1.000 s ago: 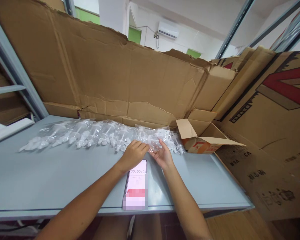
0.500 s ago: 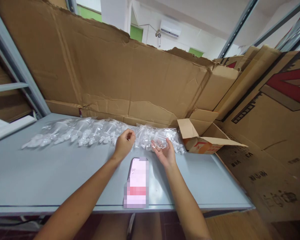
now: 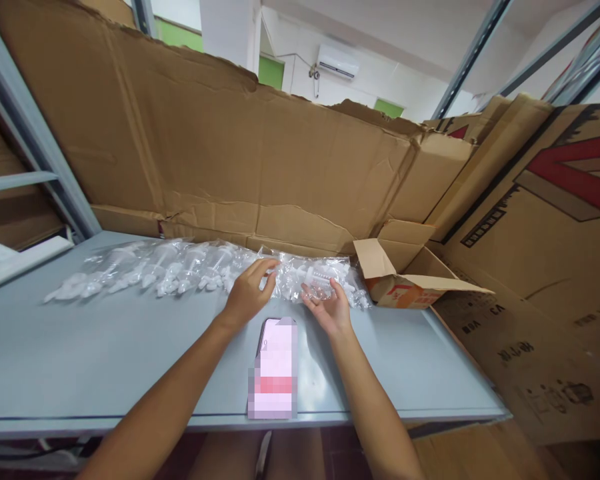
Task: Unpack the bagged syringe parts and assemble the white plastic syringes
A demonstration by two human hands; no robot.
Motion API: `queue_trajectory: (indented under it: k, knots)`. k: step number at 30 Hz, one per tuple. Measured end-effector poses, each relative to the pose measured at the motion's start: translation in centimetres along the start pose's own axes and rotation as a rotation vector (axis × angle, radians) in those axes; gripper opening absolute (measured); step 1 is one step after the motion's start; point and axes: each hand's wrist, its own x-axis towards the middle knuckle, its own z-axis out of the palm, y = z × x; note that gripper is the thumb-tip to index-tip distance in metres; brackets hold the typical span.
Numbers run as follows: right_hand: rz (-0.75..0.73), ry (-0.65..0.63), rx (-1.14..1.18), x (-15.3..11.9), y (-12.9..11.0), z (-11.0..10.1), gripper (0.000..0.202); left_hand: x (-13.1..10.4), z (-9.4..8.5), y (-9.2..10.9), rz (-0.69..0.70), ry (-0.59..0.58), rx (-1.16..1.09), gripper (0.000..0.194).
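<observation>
A clear plastic bag of white plastic parts lies across the fingers of my right hand, which is palm up with the thumb at the bag's near side. One part inside looks like a ridged white tube. My left hand is at the bag's left side, thumb and fingers apart, and nothing shows between them. To its left, several similar clear bags with white parts lie in an overlapping row along the back of the grey table.
A phone with a partly blurred screen lies at the table's front. An open small cardboard box stands right of the bags. Tall cardboard sheet closes off the back; a large printed carton borders the right side.
My left hand has opened from curled fingers, its fingertips reaching slightly right toward the bag. My right hand has stayed nearly still under the bag.
</observation>
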Motion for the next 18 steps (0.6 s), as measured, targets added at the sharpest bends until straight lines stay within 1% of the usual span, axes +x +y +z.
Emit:
queue_trajectory:
  k: [2, 4, 7, 10, 15, 16, 18]
  knots:
    - [0.004, -0.015, 0.001, -0.1, -0.1, 0.0, 0.033, 0.1, 0.2, -1.0, -0.173, -0.036, -0.026, 0.030]
    - [-0.004, -0.030, 0.014, -0.1, -0.2, 0.0, 0.033, 0.3, 0.3, -2.5, -0.345, -0.060, -0.069, 0.032]
    - [-0.010, -0.039, 0.030, -0.1, -0.3, 0.0, 0.033, 0.6, -0.1, -4.2, -0.535, -0.170, -0.221, 0.032]
    - [0.007, -0.057, 0.027, -0.1, -0.2, 0.0, 0.029, 0.9, -0.8, -4.4, -0.618, -0.274, -0.392, 0.033]
    - [0.071, -0.135, 0.003, -0.3, 0.0, 0.2, 0.023, 1.2, -1.9, -3.0, -0.701, -0.461, -0.705, 0.035]
    - [0.080, -0.154, 0.000, -0.4, 0.1, 0.2, 0.022, 1.2, -2.0, -2.8, -0.709, -0.478, -0.764, 0.034]
    - [0.083, -0.178, -0.001, -0.5, 0.1, 0.4, 0.021, 1.3, -2.4, -2.5, -0.714, -0.476, -0.845, 0.032]
